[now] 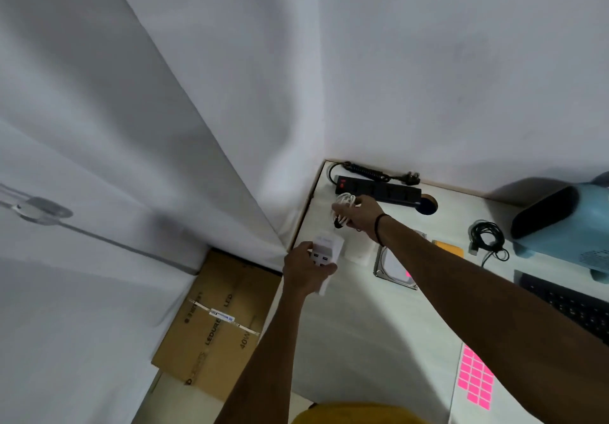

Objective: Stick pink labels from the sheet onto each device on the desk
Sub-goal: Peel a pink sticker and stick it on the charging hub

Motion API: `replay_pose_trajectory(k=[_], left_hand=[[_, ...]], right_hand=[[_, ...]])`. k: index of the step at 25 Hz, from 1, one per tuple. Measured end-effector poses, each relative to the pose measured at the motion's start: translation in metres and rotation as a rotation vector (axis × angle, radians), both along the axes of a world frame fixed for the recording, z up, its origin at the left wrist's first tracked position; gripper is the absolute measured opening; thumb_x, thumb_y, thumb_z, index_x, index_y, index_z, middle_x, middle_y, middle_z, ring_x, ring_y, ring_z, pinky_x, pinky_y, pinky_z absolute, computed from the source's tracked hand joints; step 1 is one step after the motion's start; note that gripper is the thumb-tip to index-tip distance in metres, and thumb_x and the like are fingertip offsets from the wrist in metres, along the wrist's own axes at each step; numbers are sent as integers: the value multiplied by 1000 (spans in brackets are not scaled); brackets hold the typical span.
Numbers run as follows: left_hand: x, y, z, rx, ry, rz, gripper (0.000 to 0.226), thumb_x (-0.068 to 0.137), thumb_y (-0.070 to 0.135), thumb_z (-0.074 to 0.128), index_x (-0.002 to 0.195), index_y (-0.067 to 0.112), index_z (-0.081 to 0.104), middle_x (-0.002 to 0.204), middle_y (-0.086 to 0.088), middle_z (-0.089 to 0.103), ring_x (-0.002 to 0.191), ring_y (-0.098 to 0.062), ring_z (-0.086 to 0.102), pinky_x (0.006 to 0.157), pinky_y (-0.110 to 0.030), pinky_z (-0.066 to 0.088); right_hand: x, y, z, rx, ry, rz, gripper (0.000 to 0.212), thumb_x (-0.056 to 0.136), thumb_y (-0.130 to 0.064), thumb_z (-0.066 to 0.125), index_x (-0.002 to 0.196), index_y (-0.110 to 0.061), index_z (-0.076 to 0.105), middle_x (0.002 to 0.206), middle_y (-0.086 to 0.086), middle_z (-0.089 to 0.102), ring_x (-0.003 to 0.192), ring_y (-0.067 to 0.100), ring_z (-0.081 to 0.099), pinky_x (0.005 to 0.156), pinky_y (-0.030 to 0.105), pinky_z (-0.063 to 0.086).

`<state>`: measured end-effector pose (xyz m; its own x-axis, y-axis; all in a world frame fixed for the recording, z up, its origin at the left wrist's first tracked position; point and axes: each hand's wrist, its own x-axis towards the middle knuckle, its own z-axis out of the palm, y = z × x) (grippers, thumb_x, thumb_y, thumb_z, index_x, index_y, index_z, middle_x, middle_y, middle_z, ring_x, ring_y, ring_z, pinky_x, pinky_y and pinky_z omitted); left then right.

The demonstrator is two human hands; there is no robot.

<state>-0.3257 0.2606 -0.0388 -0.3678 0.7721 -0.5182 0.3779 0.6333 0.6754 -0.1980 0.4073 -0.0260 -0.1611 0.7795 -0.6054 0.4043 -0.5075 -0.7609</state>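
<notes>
Pink label sheet (476,379) on white desk (379,324), fingers gripping charger (324,252) and cable (344,207).

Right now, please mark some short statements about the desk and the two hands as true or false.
1. The left hand holds a white USB charger. True.
2. The right hand is empty. False: it grips a white coiled cable.
3. The pink label sheet lies at the near edge of the desk. True.
4. The black power strip lies beside the label sheet. False: it is at the far edge, by the wall.
</notes>
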Motion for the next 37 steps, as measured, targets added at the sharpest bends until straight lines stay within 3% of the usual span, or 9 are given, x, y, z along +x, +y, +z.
replay_pose_trajectory(k=[2, 4, 7, 10, 15, 22, 25, 29, 37], left_hand=[[-2, 11, -17, -7, 86, 12, 66, 65, 30, 91, 123, 12, 64, 118, -4, 71, 101, -22, 70, 84, -39, 61], [-4, 21, -33, -17, 157, 22, 66, 62, 35, 88, 118, 11, 64, 114, -4, 70, 102, -23, 69, 79, -40, 62], [-3, 34, -49, -56, 220, 29, 69, 61, 36, 85, 121, 13, 60, 118, -4, 67, 109, -26, 65, 79, -44, 62], [-2, 43, -60, -92, 268, 41, 71, 65, 33, 84, 127, 13, 57, 126, -7, 64, 117, -29, 62, 83, -48, 62], [-4, 45, -68, -152, 306, 47, 78, 68, 36, 86, 133, 9, 52, 128, -11, 62, 119, -31, 61, 87, -45, 60], [0, 43, -53, -159, 342, 9, 92, 70, 39, 87, 143, 9, 41, 136, -15, 54, 124, -35, 55, 93, -50, 57], [12, 41, -35, -115, 424, -30, 84, 78, 40, 82, 144, 11, 40, 142, -12, 49, 127, -33, 51, 95, -46, 51], [44, 40, -10, -9, 381, -117, 74, 84, 42, 76, 145, 16, 42, 143, -9, 50, 131, -29, 50, 96, -45, 51], [155, 1, 1, 145, 268, -417, 51, 83, 36, 76, 128, 19, 59, 125, -5, 61, 116, -25, 60, 91, -38, 53]], right_hand=[[-14, 19, -10, 39, -172, 80, 38, 76, -35, 79, 101, -8, 70, 93, 9, 72, 86, 22, 68, 76, 36, 58], [-28, 36, -20, 58, -288, 188, 39, 78, -32, 76, 108, -9, 69, 100, 10, 70, 91, 22, 66, 74, 32, 53], [-43, 51, -30, 71, -363, 321, 46, 81, -29, 74, 123, -13, 61, 119, 8, 65, 110, 26, 62, 81, 28, 49], [-49, 61, -47, 54, -391, 347, 48, 84, -28, 73, 129, -14, 59, 127, 10, 64, 115, 26, 61, 85, 27, 50], [-50, 63, -61, 29, -443, 273, 58, 85, -30, 74, 135, -7, 55, 136, 12, 58, 124, 26, 57, 100, 31, 49], [-43, 44, -37, 144, -471, 283, 54, 89, -28, 70, 134, -4, 52, 135, 19, 54, 125, 32, 52, 99, 35, 47], [-33, 20, -20, 236, -445, 273, 46, 89, -25, 66, 129, -5, 57, 130, 18, 59, 122, 32, 55, 100, 35, 47], [5, -19, 1, 249, -369, 208, 47, 84, -24, 73, 127, -10, 60, 126, 12, 64, 119, 26, 59, 103, 34, 47], [150, -110, 10, 188, -393, -30, 34, 89, -16, 65, 123, -13, 64, 118, 7, 69, 111, 23, 64, 91, 27, 49]])
